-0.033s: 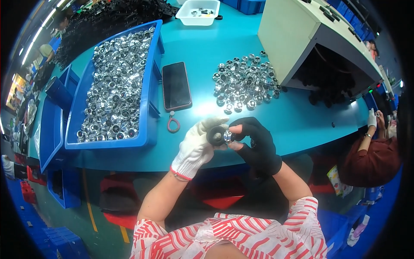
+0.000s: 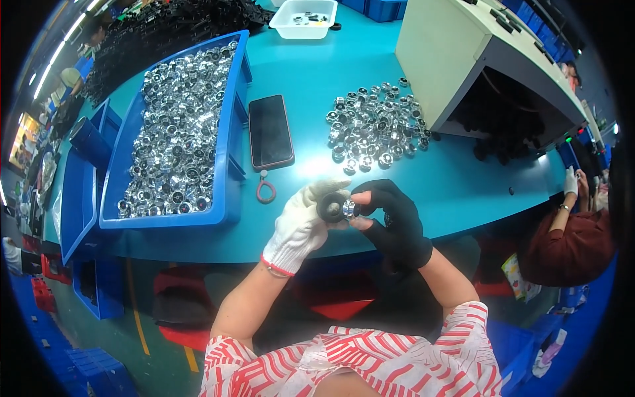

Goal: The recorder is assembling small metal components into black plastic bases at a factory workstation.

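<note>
My left hand [image 2: 301, 221], in a white knitted glove with a red cuff edge, is closed round a black rubber ring [image 2: 323, 209] that looks like a small toy tyre. A gloved fingertip shows through the ring's middle. My right hand [image 2: 395, 221] wears a black glove with bare fingertips and pinches a shiny chrome wheel hub [image 2: 349, 208] between thumb and finger. The hub is held right beside the ring, on its right; whether they touch I cannot tell. Beyond my hands lies a loose pile of similar chrome hubs [image 2: 377, 126] on the turquoise table [image 2: 297, 66].
A blue bin [image 2: 228, 192] full of chrome hubs stands at the left. Right of it lie a phone [image 2: 270, 132] and a pink loop [image 2: 266, 192]. At the right is a beige open-fronted box [image 2: 450, 59] with black parts inside. A white tray [image 2: 284, 30] stands far back.
</note>
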A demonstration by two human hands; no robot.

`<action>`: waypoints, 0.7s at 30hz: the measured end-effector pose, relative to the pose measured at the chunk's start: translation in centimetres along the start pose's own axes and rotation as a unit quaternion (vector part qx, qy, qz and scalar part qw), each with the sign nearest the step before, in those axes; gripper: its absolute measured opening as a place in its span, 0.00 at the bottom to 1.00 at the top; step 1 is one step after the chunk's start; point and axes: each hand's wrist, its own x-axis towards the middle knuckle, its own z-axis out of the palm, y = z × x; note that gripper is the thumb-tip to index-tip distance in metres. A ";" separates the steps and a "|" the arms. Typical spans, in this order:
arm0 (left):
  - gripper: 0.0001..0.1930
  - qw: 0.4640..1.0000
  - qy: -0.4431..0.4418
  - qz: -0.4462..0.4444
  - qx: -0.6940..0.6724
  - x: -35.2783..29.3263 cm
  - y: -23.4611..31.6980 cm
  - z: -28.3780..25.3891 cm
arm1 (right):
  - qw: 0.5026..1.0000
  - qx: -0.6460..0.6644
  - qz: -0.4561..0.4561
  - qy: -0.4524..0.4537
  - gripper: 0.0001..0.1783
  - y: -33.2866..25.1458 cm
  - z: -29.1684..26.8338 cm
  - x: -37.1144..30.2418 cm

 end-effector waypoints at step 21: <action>0.18 0.998 0.044 -0.003 0.043 0.0 0.2 1.3 | 0.996 -0.086 -0.012 -0.006 0.19 0.3 0.2 0.5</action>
